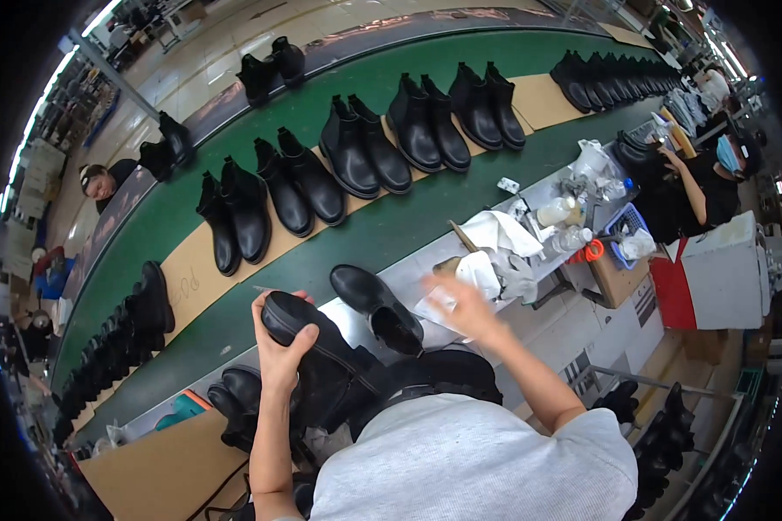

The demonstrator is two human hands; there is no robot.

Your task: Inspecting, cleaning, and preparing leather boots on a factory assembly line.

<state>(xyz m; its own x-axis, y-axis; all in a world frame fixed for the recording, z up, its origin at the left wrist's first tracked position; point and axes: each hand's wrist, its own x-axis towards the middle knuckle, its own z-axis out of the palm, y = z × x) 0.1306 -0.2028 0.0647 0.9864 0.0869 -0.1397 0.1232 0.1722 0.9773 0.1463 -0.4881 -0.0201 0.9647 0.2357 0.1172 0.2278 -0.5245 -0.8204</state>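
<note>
My left hand [280,347] grips a black ankle boot [314,343] by its toe, holding it up over my lap. My right hand [462,306] is blurred in motion over the grey workbench [539,195], fingers spread, touching or just above a white cloth [460,278]. Whether it holds the cloth I cannot tell. A second black boot [378,306] lies on its side on the bench between my two hands.
A green conveyor belt [382,230] carries pairs of black boots [365,148] on tan boards. Bottles [558,213], rags and a blue basket [627,230] crowd the bench. A masked person [712,178] works at the right, another person [104,181] sits far left. More boots [235,404] lie near my lap.
</note>
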